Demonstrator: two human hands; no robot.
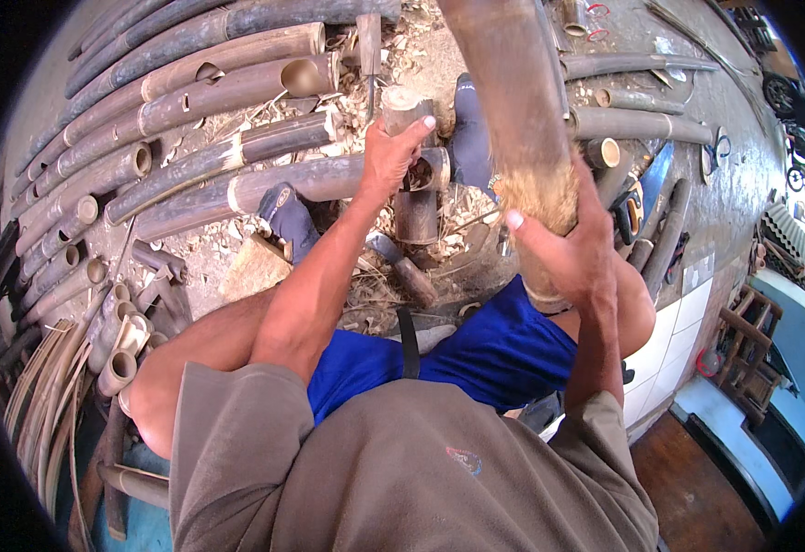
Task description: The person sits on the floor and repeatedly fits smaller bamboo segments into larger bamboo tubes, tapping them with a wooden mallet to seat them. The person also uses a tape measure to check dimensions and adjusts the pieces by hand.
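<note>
- Grey floor (743, 198) spreads around you, littered with pale wood chips (421, 41) between your feet.
- On your left, long bamboo poles (191, 109) lie in rows, with a bundle of split strips (45, 405) nearer to you.
- Your left hand (389, 156) is wrapped around a short wood piece (405, 103), its pale end up and your thumb laid along its side.
- Just below that hand stands a short bamboo section (416, 218).
- Your right hand (579, 253) is clamped on a thick bamboo tube (517, 83), thumb on one side and fingers around the other.
- That tube rises, tilted, from beside your right thigh and runs past the upper edge; a fuzzy tan band (536, 195) rings it near your grip.
- A wooden-handled tool (413, 279) lies between your knees.
- To your right rests a saw (657, 177) with a bluish blade, near more bamboo.
</note>
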